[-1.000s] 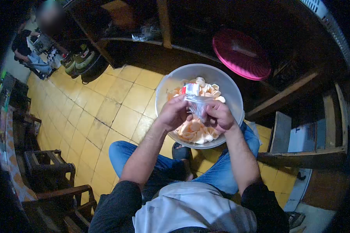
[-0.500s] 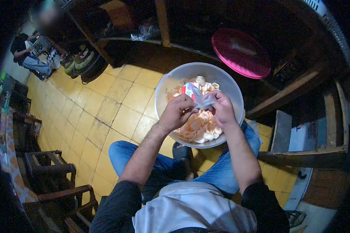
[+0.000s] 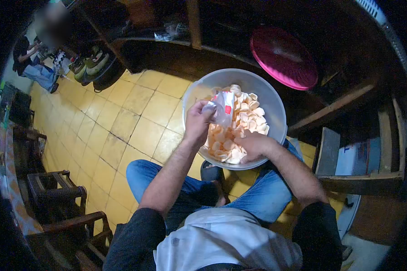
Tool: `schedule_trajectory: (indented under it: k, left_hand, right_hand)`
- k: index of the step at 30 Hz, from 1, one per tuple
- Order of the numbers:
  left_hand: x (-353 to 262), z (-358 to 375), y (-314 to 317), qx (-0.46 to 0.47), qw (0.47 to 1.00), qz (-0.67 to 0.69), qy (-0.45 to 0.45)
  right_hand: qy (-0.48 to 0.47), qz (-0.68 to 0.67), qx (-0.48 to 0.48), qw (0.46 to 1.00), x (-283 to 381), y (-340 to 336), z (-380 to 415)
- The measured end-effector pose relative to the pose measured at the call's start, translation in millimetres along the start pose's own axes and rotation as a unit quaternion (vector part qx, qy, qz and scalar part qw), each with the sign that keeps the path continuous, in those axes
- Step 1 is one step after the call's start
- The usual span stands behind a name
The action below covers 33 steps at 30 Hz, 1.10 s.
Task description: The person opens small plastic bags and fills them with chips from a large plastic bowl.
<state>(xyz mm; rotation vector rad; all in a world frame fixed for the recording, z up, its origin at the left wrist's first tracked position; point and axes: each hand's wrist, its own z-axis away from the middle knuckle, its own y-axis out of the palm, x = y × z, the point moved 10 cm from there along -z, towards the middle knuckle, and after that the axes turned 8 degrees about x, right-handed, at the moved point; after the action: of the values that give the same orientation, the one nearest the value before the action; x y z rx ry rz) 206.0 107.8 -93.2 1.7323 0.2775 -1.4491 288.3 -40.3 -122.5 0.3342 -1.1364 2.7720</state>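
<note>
A clear bag (image 3: 222,116) juts from left fingers (image 3: 201,109); right fingers (image 3: 246,142) touch chips (image 3: 247,119).

"What sort of place is this?"
"Probably a home: square yellow floor tiles (image 3: 138,122) left of the left hand (image 3: 199,121), a dark wooden armchair (image 3: 77,221) farther left."
"Anything hinting at food work?"
"A round translucent plastic tub (image 3: 276,106) of pale-orange crackers (image 3: 253,113), the right hand (image 3: 254,147) among them."

Am counting 1 left hand (image 3: 199,123), 1 right hand (image 3: 255,147), 1 held plastic bag (image 3: 220,116), 1 translucent tub (image 3: 278,113), 1 pink lid (image 3: 285,58), 1 other person (image 3: 40,76); crackers (image 3: 249,118) are overlapping beyond count.
</note>
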Motion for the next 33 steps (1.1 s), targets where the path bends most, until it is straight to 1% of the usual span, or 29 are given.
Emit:
schedule_trajectory:
  k: [1, 2, 3, 5, 6, 7, 9, 10, 12, 13, 15, 16, 19, 20, 22, 23, 24, 25, 26, 28, 29, 31, 32, 33]
  left_hand:
    - [0.1, 0.0, -1.9, -0.001, 1.0, 0.001, 0.004]
    - [4.6, 0.3, -8.6, -0.029, 0.999, 0.0, -0.018]
    - [5.1, 2.0, -13.1, -0.056, 0.998, -0.001, -0.038]
    - [-1.4, 2.0, -4.7, -0.048, 0.998, 0.015, -0.025]
    - [-4.8, 1.9, 0.5, -0.035, 0.999, 0.029, -0.018]
    - [-5.5, 1.7, -0.6, -0.036, 0.999, 0.029, -0.015]
    - [3.7, -0.8, 4.1, -0.002, 0.996, 0.075, -0.039]
    - [2.7, -0.6, 4.3, 0.012, 0.996, 0.08, -0.029]
    - [7.2, -0.9, 1.1, 0.007, 0.996, 0.078, -0.03]
    - [8.5, -0.3, 0.7, 0.004, 0.997, 0.074, -0.032]
    - [10.1, -0.9, 0.8, 0.011, 0.996, 0.073, -0.041]
    - [11.2, -1.9, 2.0, 0.016, 0.996, 0.072, -0.047]
    - [5.3, 3.2, 6.7, 0.009, 0.996, 0.07, -0.052]
    - [5.7, 2.9, 6.9, 0.009, 0.996, 0.07, -0.051]
    - [8.5, 2.0, 4.6, 0.005, 0.998, 0.039, -0.056]
    - [9.4, 1.9, 2.9, 0.003, 0.998, 0.039, -0.056]
    - [11.0, 2.0, 5.6, 0.018, 0.997, 0.029, -0.065]
    - [11.9, 2.5, 10.1, 0.034, 0.996, 0.018, -0.076]
    - [12.1, 3.3, 12.8, 0.036, 0.996, 0.017, -0.079]
    - [11.0, 6.8, 34.9, 0.1, 0.989, 0.051, -0.1]
    - [12.1, 7.0, 35.2, 0.101, 0.988, 0.051, -0.101]
    - [23.0, 10.3, 41.7, 0.165, 0.977, 0.014, -0.133]
    - [26.7, 7.8, 42.8, 0.199, 0.972, -0.016, -0.124]
    - [24.7, 9.5, 45.2, 0.195, 0.973, -0.017, -0.123]
  right_hand:
    - [0.021, 0.011, 0.027, 0.999, 1.5, -1.2, 1.4]
    - [0.041, 0.024, 0.052, 0.998, 0.8, -2.8, 0.7]
    - [0.039, 0.03, 0.05, 0.998, 4.1, -6.4, -2.2]
    - [0.073, 0.022, 0.091, 0.993, 4.8, 3.5, -7.1]
    - [0.083, 0.063, 0.049, 0.993, 7.8, 0.0, -9.7]
    - [0.082, 0.066, 0.047, 0.993, 7.2, 2.6, -8.7]
    - [0.088, 0.033, 0.006, 0.996, 3.0, -4.9, -2.4]
    - [0.089, 0.039, 0.004, 0.995, 0.3, -9.3, 0.4]
    - [0.057, 0.004, -0.008, 0.998, 0.3, -7.5, 5.9]
    - [0.058, 0.002, -0.007, 0.998, -4.8, -4.9, 7.4]
    - [-0.021, -0.048, -0.025, 0.998, -2.3, -8.4, 6.1]
    - [-0.052, -0.048, 0.009, 0.997, 3.8, -0.4, 2.8]
    - [-0.059, -0.025, -0.011, 0.998, 15.1, -1.2, 6.2]
    - [-0.059, -0.024, -0.012, 0.998, 9.1, -1.4, 3.9]
    - [-0.075, -0.117, -0.133, 0.981, -8.9, -33.2, 6.1]
    - [-0.076, -0.116, -0.132, 0.982, -15.9, -34.6, 5.8]
    - [-0.125, -0.252, -0.206, 0.937, -18.0, -57.5, 21.8]
    - [-0.17, -0.382, -0.276, 0.866, -24.6, -75.7, 38.5]
    - [-0.168, -0.384, -0.277, 0.864, -19.8, -79.8, 41.5]
    - [-0.18, -0.545, -0.319, 0.754, -20.9, -88.9, 44.5]
    - [-0.18, -0.546, -0.32, 0.753, -18.2, -88.7, 39.7]
    - [-0.218, -0.533, -0.343, 0.742, -13.0, -90.3, 29.1]
    - [-0.199, -0.494, -0.397, 0.747, -19.1, -91.6, 27.4]
    - [-0.202, -0.494, -0.395, 0.747, -18.4, -89.1, 20.4]
